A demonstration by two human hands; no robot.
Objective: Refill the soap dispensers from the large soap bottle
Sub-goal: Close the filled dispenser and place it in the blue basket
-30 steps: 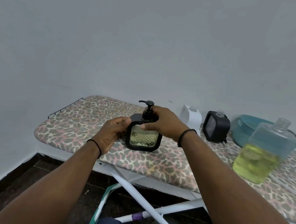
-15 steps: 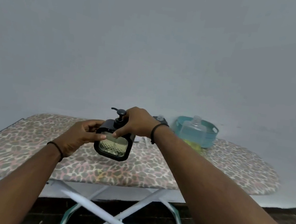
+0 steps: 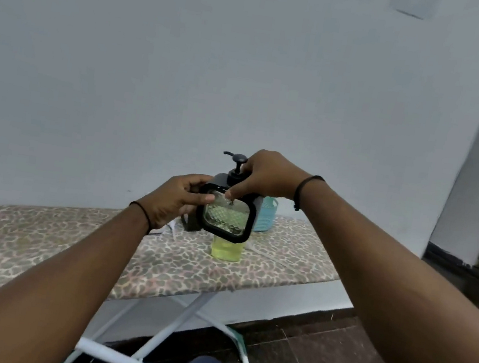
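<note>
The ironing board (image 3: 40, 246) carries a large soap bottle (image 3: 226, 249), mostly hidden behind the raised black soap dispenser (image 3: 226, 217). The left hand (image 3: 173, 200) grips the dispenser's side; the right hand (image 3: 266, 177) pinches its pump collar.

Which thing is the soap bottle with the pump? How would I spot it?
Find the leopard-print ironing board. Above its far side, the left hand and right hand hold up the soap dispenser. It is the square black one with a clear patterned window and a pump on top.
</note>
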